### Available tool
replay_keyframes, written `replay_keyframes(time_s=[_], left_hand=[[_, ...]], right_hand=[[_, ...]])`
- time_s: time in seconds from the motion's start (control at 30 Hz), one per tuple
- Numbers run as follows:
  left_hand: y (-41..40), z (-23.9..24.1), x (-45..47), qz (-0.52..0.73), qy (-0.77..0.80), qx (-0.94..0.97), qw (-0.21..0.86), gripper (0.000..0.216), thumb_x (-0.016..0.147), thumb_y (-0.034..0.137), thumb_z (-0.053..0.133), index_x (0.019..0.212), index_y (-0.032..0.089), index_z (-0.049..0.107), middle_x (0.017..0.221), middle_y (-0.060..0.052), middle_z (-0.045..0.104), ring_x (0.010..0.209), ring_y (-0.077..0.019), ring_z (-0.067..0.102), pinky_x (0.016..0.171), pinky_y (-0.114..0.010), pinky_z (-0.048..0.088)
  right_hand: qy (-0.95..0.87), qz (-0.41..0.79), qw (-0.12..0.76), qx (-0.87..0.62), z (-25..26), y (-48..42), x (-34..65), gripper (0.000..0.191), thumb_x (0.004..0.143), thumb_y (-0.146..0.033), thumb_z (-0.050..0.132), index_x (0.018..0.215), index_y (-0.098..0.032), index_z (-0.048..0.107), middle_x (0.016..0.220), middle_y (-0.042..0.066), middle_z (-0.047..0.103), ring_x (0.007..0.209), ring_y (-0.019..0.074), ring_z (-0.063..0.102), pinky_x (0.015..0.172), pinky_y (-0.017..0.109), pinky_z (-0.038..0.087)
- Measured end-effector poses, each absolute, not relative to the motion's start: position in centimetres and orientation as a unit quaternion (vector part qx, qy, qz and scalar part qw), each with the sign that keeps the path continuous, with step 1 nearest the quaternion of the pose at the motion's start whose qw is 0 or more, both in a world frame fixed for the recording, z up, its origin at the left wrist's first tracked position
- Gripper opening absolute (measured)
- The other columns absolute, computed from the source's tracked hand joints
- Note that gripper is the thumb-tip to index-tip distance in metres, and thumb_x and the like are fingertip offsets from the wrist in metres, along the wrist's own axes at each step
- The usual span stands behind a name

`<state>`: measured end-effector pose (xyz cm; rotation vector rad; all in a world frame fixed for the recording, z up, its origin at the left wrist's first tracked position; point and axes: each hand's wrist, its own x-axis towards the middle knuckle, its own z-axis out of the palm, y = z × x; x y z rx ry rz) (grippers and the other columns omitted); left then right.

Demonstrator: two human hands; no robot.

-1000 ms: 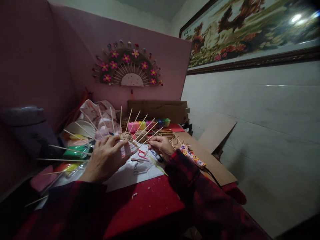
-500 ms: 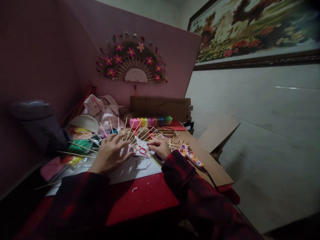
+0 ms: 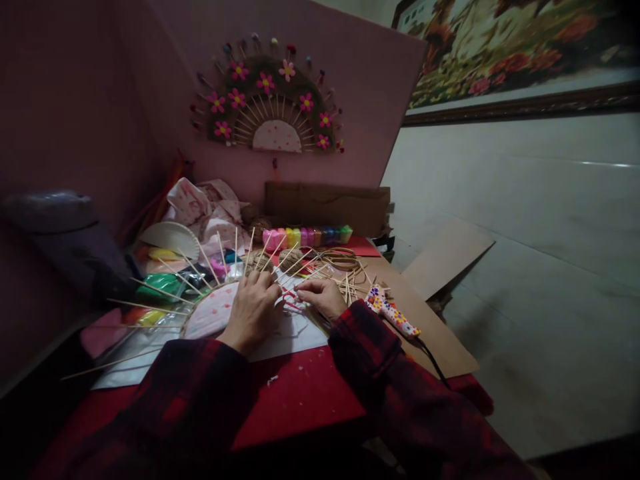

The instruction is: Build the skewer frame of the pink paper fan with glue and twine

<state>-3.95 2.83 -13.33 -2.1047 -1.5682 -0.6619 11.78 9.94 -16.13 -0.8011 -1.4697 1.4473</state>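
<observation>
A half-round piece covered in pale pink patterned fabric lies flat on white paper. Thin wooden sticks fan out from its curved edge. My left hand rests over its right part with bent fingers, hiding that side; fingers and thumb appear to grip it. At the right end of the fan, my right hand pinches with thumb and forefinger at a wooden stick, whose lower end is hard to see. Red marks or pieces show on the paper between the hands.
A glue gun with a flower pattern and black cord lies on a brown board at right. Loose sticks, twine balls and a row of coloured clay packs sit behind. A finished fan hangs on the pink wall.
My left hand has moved right, its spread fingers now bent down onto the half-round piece, uncovering the pink fabric on the left. My right hand stays pinched near the same spot. The view has shifted slightly.
</observation>
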Motion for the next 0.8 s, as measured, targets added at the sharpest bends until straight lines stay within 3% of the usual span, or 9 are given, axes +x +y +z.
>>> replay_keyframes(time_s=[0.13,0.3,0.47,0.8], left_hand=[[2.9,-13.4,-3.8,-0.269,-0.559,-0.753,0.22,0.021,0.081,0.02,0.05,0.068,0.018,0.066,0.082,-0.01,0.061,0.084,-0.0254,0.05,0.071,-0.039,0.038],[3.0,-13.2,-3.5,-0.292,-0.546,-0.756,0.216,0.018,0.082,0.018,0.05,0.078,0.018,0.068,0.084,-0.009,0.065,0.086,-0.0257,0.051,0.071,-0.04,0.037],[2.9,-13.0,-3.1,-0.288,-0.547,-0.755,0.218,0.02,0.082,0.017,0.048,0.085,0.017,0.068,0.073,-0.009,0.068,0.081,-0.0265,0.053,0.07,-0.042,0.035],[2.7,-12.4,-2.8,-0.357,-0.565,-0.725,0.164,0.015,0.078,0.019,0.055,0.085,0.017,0.068,0.072,-0.006,0.067,0.077,-0.024,0.052,0.069,-0.037,0.034]], right_hand=[[-0.6,0.587,0.436,-0.325,-15.7,9.5,11.7,0.015,0.054,-0.023,0.073,0.066,-0.016,0.07,0.058,0.0,0.065,0.056,0.012,0.057,0.061,0.027,0.045],[-0.576,0.601,0.453,-0.318,-15.5,9.4,11.7,0.016,0.054,-0.024,0.073,0.067,-0.016,0.069,0.06,0.0,0.065,0.056,0.0123,0.058,0.061,0.027,0.046],[-0.581,0.598,0.462,-0.302,-15.5,9.6,11.6,0.017,0.054,-0.026,0.073,0.067,-0.016,0.069,0.056,0.0,0.064,0.054,0.0124,0.058,0.06,0.028,0.046],[-0.579,0.593,0.466,-0.31,-14.9,9.1,11.3,0.01,0.052,-0.021,0.071,0.061,-0.017,0.069,0.057,-0.001,0.064,0.054,0.0118,0.057,0.058,0.026,0.046]])
